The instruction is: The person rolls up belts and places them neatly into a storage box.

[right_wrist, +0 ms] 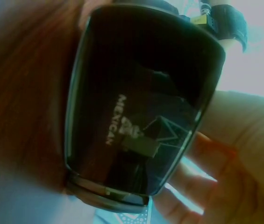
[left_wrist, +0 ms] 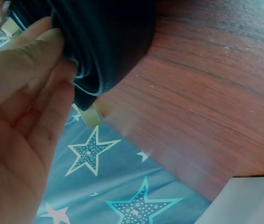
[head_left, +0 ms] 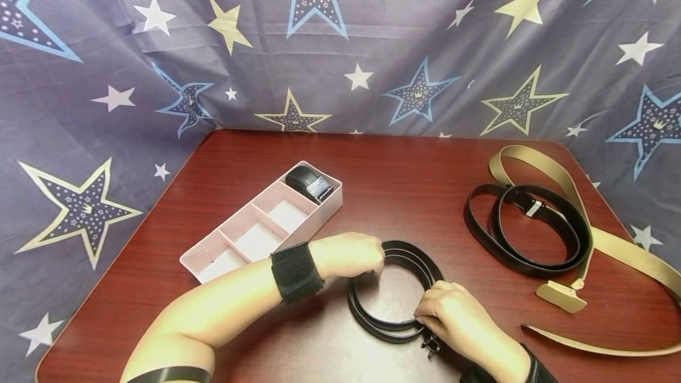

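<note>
I note a star-patterned curtain [head_left: 393, 16] behind the bench [head_left: 415, 182], which carries a pink tray [head_left: 326, 210] and a gold belt [head_left: 630, 250]

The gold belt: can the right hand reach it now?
Probably yes: bare tabletop lies between the right hand and the gold belt, but that hand must first release the coiled black belt.
</note>
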Available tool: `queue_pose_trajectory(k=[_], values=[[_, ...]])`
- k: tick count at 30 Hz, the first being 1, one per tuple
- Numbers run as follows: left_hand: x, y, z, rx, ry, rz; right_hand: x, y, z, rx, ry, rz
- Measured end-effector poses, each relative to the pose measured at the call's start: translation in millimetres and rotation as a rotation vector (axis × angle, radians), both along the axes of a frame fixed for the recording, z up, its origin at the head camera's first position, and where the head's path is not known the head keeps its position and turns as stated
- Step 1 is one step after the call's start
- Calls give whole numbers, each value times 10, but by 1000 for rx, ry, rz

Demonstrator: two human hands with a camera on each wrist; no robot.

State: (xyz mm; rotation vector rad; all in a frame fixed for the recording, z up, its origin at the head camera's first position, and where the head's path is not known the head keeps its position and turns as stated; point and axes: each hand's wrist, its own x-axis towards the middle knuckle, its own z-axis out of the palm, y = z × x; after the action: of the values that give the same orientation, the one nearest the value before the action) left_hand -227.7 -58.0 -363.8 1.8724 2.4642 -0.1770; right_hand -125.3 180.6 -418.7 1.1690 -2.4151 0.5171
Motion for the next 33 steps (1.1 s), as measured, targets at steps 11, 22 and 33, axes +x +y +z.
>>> queue_pose_trajectory(k=[11, 22, 33], values=[[15, -16, -62, 26, 46, -38, -20, -2, -43, -48, -4, 11], [215, 176, -142, -19, 194, -43, -38, -12, -76, -89, -51, -64], [313, 282, -241, 77, 137, 44, -32, -35, -71, -92, -86, -92]])
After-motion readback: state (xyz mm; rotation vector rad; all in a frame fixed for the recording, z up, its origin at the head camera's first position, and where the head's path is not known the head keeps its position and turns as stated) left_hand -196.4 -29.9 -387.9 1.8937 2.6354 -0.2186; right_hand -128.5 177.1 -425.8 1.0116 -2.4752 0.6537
